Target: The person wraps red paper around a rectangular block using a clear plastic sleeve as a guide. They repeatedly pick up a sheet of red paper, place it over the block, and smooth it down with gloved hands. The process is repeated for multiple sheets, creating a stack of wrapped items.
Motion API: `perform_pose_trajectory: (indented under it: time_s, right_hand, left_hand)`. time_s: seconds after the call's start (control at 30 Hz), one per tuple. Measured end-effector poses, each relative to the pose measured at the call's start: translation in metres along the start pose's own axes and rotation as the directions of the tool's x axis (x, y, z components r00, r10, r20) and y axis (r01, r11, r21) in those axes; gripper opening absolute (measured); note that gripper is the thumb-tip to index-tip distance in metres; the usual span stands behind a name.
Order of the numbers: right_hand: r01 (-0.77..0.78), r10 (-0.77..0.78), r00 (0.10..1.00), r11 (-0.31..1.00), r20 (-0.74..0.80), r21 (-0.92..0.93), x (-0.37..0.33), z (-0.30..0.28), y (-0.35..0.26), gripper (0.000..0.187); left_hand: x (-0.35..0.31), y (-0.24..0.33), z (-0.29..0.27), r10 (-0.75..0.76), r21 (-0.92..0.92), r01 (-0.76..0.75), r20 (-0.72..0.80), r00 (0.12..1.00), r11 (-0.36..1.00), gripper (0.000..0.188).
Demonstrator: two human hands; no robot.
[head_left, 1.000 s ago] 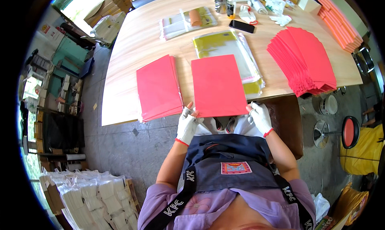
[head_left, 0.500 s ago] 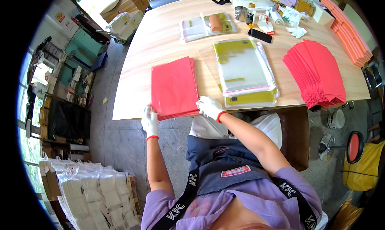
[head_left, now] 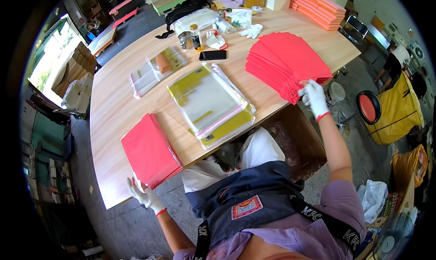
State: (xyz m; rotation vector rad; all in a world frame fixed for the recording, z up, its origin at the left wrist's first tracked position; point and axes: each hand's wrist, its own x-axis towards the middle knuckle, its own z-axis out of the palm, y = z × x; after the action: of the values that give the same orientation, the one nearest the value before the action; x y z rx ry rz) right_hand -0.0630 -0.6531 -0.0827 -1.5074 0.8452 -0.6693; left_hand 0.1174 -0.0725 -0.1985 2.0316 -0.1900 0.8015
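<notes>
My left hand [head_left: 144, 196], in a white glove with a red cuff, has its fingers apart beside the near edge of a neat stack of red sheets in clear sleeves [head_left: 150, 151]. My right hand [head_left: 313, 98], gloved alike, is at the near corner of a fanned pile of red sheets [head_left: 286, 62]. Its fingers are closed at the top sheet's corner, partly hiding it. Between the two red piles lies a stack of clear plastic sleeves [head_left: 211, 101] with olive-yellow patches.
Another bundle of clear sleeves [head_left: 143, 80] bears an orange-brown roll. Behind are a phone [head_left: 212, 55], a bottle [head_left: 195, 37], a jar and a spare glove [head_left: 251, 31]. An open brown box [head_left: 290, 142] stands below the table edge. People are at the far right.
The view has turned to the right. My right hand has left the sleeved red stack and reached the fanned red pile. My left hand has loosened from the sleeved stack, fingers spread.
</notes>
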Motion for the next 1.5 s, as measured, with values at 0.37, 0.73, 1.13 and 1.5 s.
perform_pose_trajectory:
  time_s: [0.37,0.73,1.13,1.5]
  right_hand:
    - [-0.452,0.372,0.891,0.774,0.260,0.442,0.069,-0.055,0.012,0.046]
    - [-0.065,0.036,0.997,0.798,0.061,0.599,0.130,-0.069,0.011,0.011]
    - [-0.639,0.233,0.650,0.682,0.724,0.355,-0.089,-0.020,0.065,0.032]
    - [-0.650,0.215,0.756,0.355,0.618,0.672,-0.142,0.026,0.118,0.024]
  left_hand:
    - [-0.002,0.081,0.089,0.301,-0.052,-0.297,0.224,0.927,0.954,0.029]
    - [0.002,0.143,0.206,0.133,0.199,-0.525,0.840,0.527,0.827,0.026]
    - [0.017,0.105,0.222,0.129,0.135,-0.353,0.764,0.632,0.926,0.023]
    - [0.037,0.143,0.204,0.214,-0.020,-0.274,0.682,0.699,0.961,0.019]
